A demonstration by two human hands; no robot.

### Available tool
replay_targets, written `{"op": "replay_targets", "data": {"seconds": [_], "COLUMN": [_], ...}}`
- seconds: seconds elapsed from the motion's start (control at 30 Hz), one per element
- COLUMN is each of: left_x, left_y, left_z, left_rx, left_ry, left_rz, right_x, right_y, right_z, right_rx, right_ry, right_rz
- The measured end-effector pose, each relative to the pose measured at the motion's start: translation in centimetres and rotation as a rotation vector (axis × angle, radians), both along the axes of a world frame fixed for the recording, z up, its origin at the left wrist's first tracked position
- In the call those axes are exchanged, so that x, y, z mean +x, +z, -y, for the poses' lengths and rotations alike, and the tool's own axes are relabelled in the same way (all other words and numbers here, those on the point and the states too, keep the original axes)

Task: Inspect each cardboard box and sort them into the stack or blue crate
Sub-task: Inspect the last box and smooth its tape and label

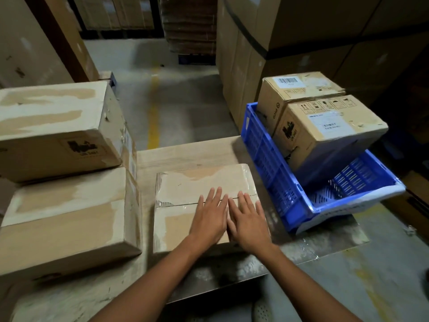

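A taped cardboard box (199,182) lies flat in the middle of the worktop (185,154), near its front edge. Both hands rest on the lid side by side, touching each other. The left hand (210,219) and the right hand (249,225) lie palm down with fingers straight and slightly spread, fingertips reaching the seam across the lid. Neither hand has a grip on anything; they only lie flat on the cardboard.

To the left, just beside this box, stands the stack (130,182): a bottom box (65,219) with a top box (53,122) set on it, shifted toward the far side. Both show pale patches of peeled tape, and the top one carries a dark printed mark on its near face.

At the right of the worktop sits the blue crate (262,154), with slotted walls, apart from the middle box. Two boxes are in it: a front box (325,131), tilted, with a white label and handling symbols, and a rear box (299,89) with a barcode label, touching it behind.

Beyond the worktop, the grey floor (185,94) carries a yellow line (153,108). Large cartons (325,31) rise behind the crate.
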State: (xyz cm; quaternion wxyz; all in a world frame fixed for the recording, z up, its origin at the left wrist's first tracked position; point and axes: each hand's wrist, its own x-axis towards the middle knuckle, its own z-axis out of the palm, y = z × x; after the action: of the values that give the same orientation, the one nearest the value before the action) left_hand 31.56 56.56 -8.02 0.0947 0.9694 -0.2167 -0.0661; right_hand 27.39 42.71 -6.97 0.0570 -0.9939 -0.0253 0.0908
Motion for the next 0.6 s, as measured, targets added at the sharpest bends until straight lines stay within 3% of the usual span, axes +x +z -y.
{"op": "replay_targets", "data": {"seconds": [0.1,0.23,0.37,0.5,0.6], "left_x": [-0.5,-0.4,-1.7,-1.7,-0.9], "left_y": [-0.4,0.3,-0.4,-0.2,0.2], "left_z": [0.0,-0.8,-6.2,-8.2,-8.6], "left_rx": [0.019,0.046,0.061,0.115,0.039], "left_ry": [0.012,-0.005,0.23,0.293,0.42], "left_rz": [-0.012,-0.047,-0.006,-0.066,-0.11], "right_x": [-0.8,0.2,0.5,0.8,1.0], "right_y": [-1.0,0.6,0.0,-1.0,-0.4], "right_z": [-0.8,-1.7,-3.7,-3.9,-3.6], "right_rx": [0.03,0.042,0.025,0.002,0.029], "right_ry": [-0.049,-0.071,-0.013,-0.004,-0.021], "right_rz": [0.067,-0.074,-0.072,-0.069,-0.036]}}
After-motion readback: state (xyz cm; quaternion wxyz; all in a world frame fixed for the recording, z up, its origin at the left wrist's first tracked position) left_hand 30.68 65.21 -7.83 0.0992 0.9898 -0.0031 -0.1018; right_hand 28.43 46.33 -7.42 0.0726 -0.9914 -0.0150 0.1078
